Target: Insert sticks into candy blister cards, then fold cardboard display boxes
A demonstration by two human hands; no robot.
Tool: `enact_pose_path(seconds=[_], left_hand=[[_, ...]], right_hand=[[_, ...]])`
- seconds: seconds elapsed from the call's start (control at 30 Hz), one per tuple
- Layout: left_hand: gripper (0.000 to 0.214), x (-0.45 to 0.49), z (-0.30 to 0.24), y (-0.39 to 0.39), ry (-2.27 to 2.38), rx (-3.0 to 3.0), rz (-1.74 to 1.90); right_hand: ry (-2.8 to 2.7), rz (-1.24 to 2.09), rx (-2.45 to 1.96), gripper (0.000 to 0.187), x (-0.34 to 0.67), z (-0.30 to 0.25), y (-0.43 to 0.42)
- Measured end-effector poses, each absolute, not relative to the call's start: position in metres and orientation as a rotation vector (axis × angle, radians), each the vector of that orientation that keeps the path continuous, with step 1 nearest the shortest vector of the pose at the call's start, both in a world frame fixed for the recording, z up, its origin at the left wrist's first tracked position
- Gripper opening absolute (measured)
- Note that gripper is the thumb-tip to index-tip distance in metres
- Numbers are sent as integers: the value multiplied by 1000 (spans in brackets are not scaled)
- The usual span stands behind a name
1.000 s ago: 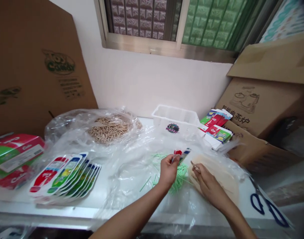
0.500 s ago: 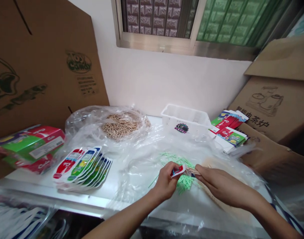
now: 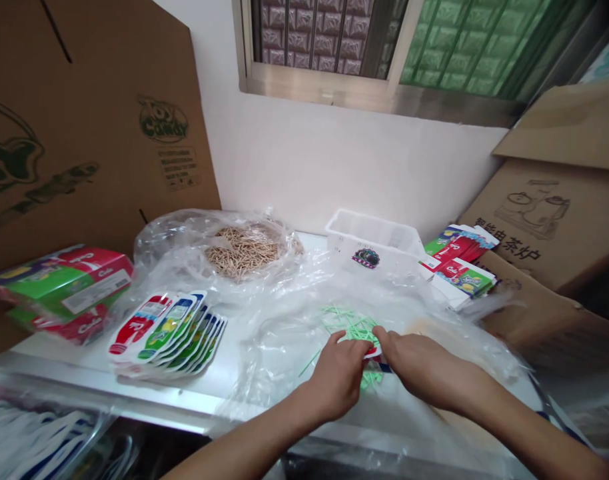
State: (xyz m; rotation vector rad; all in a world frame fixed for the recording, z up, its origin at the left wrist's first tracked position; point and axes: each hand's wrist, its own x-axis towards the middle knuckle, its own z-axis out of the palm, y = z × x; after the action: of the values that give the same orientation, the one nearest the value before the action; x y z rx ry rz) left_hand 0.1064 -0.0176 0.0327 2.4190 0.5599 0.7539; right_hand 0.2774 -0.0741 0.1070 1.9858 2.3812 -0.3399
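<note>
My left hand and my right hand meet over a pile of thin green sticks lying on clear plastic sheeting. Both hands pinch a small red, white and blue packet between them. Most of the packet is hidden by my fingers. Whether the wooden sticks seen earlier are still in my right hand cannot be made out.
A fanned row of printed packets lies at the left. Behind it sit a bag of wooden sticks, a white plastic tray, more packets and red-green boxes. Cardboard boxes stand at the right and a cardboard sheet at the left.
My hands have come together and dropped lower over the green sticks. The packet, held up in my left hand earlier, is now gripped by both hands.
</note>
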Motion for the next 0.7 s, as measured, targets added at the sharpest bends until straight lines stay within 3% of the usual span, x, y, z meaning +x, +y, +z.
enact_pose_path(seconds=[0.1,0.2,0.3,0.4,0.47,0.7], left_hand=[[18,100,43,-21,604,2248,637],[17,93,47,-20,615,2063,560],[26,88,41,-16,678,1873,615],[30,84,31,-14,699,1671,714],[31,81,25,-15,694,1567,743],[34,78,16,-22,690,1312,781]], right_hand=[[2392,-435,1913,25,271,113,-68],[2453,-711,1939,21,267,115,-59],[2458,-1213,2227,27,263,103,-50],[2348,-1784,2410,15,255,83,-47],[2315,-2030,2409,19,248,73,-48],[2230,-2088,2507,23,232,66,-53]])
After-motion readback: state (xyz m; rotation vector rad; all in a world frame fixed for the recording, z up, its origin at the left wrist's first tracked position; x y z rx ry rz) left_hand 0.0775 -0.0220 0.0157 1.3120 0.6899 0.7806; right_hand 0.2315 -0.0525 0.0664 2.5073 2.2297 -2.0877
